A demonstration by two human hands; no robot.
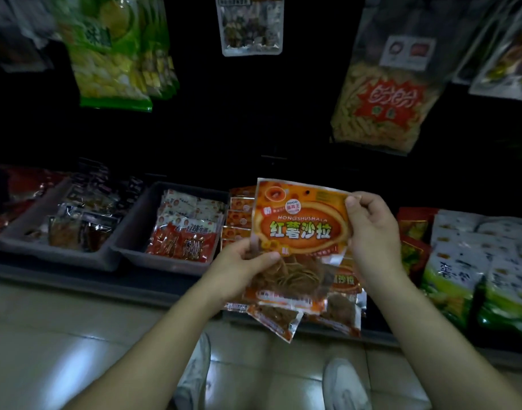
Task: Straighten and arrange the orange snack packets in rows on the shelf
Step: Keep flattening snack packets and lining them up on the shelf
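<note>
Nearest you, below your forearms, your two pale shoes (194, 377) stand on the tiled floor (76, 335).

Your left hand (243, 263) grips the lower left edge of one orange snack packet (301, 229), thumb across the front and fingers curled behind. Your right hand (372, 232) pinches the packet's upper right corner between thumb and fingers. You hold the packet upright, print facing you, just above the shelf (76, 275).

Directly under your hands, more orange packets (344, 306) lie loose and overlapping at the shelf's front edge, one corner hanging past it. Just behind your left hand, a row of orange packets (239, 214) stands stacked one behind another.

Left of your left hand sits a grey bin (129, 250) of red-and-white sachets (182, 235), with a second bin (32, 241) beyond it. Right of your right hand lie green-and-white bags (476, 261).

Farther back, above your hands, hang a yellow-green bag (111, 60), a small clear pack (251, 28) and a bag of twisted snacks (381, 99).
</note>
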